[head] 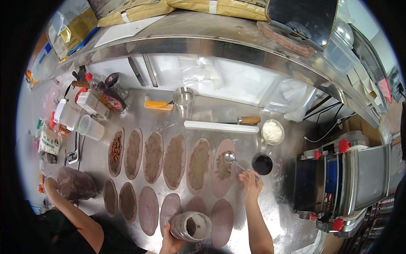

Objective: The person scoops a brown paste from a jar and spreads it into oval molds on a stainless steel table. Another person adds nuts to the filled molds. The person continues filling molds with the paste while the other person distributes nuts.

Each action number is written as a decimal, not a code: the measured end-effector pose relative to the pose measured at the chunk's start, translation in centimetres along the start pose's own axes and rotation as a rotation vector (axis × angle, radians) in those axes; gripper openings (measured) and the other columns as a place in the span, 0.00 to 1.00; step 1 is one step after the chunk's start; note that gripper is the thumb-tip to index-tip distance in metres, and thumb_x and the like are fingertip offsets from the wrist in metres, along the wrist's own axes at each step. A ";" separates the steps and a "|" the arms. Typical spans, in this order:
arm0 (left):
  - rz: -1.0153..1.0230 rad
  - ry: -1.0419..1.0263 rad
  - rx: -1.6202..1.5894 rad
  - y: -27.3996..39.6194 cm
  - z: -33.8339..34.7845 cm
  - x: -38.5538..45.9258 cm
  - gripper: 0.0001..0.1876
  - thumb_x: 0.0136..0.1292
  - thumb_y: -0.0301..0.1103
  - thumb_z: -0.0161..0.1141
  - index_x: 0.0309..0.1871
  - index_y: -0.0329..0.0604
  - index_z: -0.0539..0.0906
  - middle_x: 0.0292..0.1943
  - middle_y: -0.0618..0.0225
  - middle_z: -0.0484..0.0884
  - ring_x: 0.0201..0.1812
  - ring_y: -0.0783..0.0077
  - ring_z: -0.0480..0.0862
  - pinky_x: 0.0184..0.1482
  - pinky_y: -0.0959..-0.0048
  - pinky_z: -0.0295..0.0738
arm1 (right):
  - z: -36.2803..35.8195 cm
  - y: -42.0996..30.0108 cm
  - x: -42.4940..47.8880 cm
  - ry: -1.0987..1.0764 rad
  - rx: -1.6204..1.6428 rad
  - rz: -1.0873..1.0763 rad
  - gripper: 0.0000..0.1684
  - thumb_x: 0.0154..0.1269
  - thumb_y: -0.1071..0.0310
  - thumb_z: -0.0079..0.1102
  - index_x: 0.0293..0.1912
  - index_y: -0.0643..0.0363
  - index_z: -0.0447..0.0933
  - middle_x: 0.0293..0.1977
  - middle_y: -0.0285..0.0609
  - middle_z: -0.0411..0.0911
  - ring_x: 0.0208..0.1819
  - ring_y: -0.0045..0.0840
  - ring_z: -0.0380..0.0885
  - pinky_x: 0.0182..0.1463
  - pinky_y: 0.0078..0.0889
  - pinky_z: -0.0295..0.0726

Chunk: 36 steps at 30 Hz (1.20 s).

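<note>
My right hand grips the handle of a metal spoon, whose bowl rests on or just over an oval dough piece partly covered with brown paste. A clear jar, tilted, with brown paste inside, is in my left hand at the bottom centre. Several pinkish dough ovals lie in two rows; most in the upper row have brown paste, and the leftmost also carries chopped nut-like bits. In the lower row, the two at left are coated, while a bare one and others beside it show no paste.
At left, a co-worker's hand reaches into a plastic bag. A dark cup and a bowl of white powder stand right of the dough. A white rolling bar lies behind, below a steel shelf. A roller machine stands right.
</note>
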<state>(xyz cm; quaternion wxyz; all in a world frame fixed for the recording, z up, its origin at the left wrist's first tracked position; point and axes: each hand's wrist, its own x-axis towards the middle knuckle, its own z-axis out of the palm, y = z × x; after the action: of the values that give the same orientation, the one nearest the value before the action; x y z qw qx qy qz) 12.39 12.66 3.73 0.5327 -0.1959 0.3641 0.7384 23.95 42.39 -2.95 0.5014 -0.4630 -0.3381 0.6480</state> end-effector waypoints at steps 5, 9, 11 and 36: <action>0.014 0.008 0.004 0.1 1.0 0.0 0.36 0.57 0.57 0.58 0.67 0.54 0.66 0.65 0.63 0.69 0.66 0.56 0.67 0.68 0.48 0.58 | 2.8 -0.4 3.4 0.010 0.004 -0.023 0.15 0.70 0.67 0.53 0.44 0.73 0.73 0.34 0.54 0.79 0.31 0.34 0.83 0.36 0.27 0.84; 0.014 0.003 0.000 -0.1 0.5 0.3 0.36 0.57 0.57 0.58 0.67 0.53 0.66 0.65 0.63 0.69 0.66 0.56 0.67 0.68 0.48 0.58 | 3.9 -2.4 3.2 0.072 -0.127 0.086 0.15 0.69 0.69 0.51 0.44 0.76 0.72 0.34 0.55 0.78 0.32 0.35 0.83 0.37 0.28 0.84; 0.013 0.008 -0.004 -0.2 0.3 0.2 0.36 0.57 0.57 0.58 0.66 0.53 0.67 0.65 0.63 0.69 0.66 0.57 0.67 0.67 0.48 0.58 | 4.1 -3.0 2.3 0.077 -0.174 0.074 0.15 0.69 0.70 0.51 0.44 0.77 0.71 0.34 0.56 0.78 0.31 0.35 0.83 0.36 0.28 0.84; -0.042 0.039 0.010 -0.9 0.0 -0.5 0.37 0.56 0.57 0.58 0.67 0.53 0.65 0.65 0.63 0.69 0.66 0.57 0.67 0.68 0.48 0.57 | 5.1 -3.1 -0.9 -0.056 -0.346 -0.091 0.16 0.72 0.69 0.47 0.43 0.77 0.72 0.30 0.53 0.78 0.26 0.32 0.82 0.29 0.26 0.83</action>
<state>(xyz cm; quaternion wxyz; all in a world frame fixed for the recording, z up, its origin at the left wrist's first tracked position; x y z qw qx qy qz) 13.38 12.49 3.77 0.5417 -0.2152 0.3741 0.7213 20.27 42.53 1.86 0.4336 -0.5084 -0.4787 0.5695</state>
